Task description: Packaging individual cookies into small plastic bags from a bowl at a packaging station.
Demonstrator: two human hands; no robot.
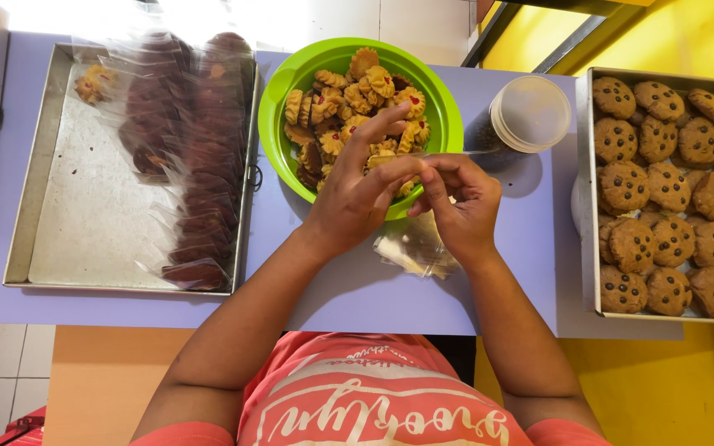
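My left hand (355,192) and my right hand (460,198) meet over the near rim of a green bowl (278,87) heaped with small yellow swirl cookies (357,99). Both pinch the top edge of a thin clear plastic bag (416,246) that hangs down between them onto the pale purple table (349,289). My left index finger points out over the cookies. Whether a cookie sits inside the bag I cannot tell.
A metal tray (84,215) on the left holds clear bags of dark cookies (196,157) and one small bag of yellow cookies (92,83). On the right a metal tray (586,198) is packed with chocolate chip cookies (671,190). A clear round tub (526,116) stands beside the bowl.
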